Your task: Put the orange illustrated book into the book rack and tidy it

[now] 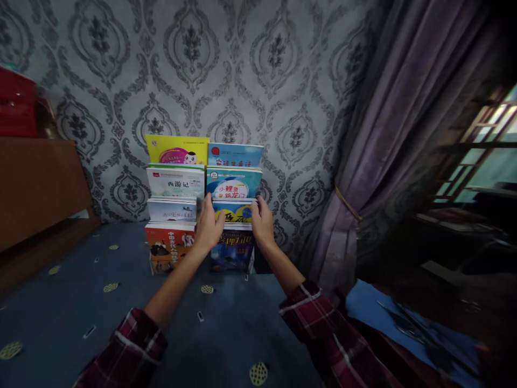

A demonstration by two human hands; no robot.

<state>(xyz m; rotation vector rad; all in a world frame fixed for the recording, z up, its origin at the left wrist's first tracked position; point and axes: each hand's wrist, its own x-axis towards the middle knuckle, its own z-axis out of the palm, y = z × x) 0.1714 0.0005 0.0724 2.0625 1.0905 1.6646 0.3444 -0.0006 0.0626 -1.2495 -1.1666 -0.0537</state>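
Observation:
My left hand [209, 224] and my right hand [262, 222] grip the side edges of a blue-and-yellow book [238, 210], thumbs toward its front cover. Its lower part is hidden behind a dark blue book [231, 254] in the front of the right-hand column. Behind it stand a teal book [254, 179] and a light blue book [236, 154]. To the left is a second stepped column: an orange book [167, 245], a pale grey book [172, 210], a white book [175, 184] and a tall yellow book [177, 144]. All stand upright, covers facing me.
The books stand on a dark blue patterned cloth [121, 323] against a papered wall [230, 70]. At left is a brown cabinet [40, 186] with a red box [16, 102] on it. A tied curtain [337, 242] hangs at right, above a bright blue sheet [375, 304].

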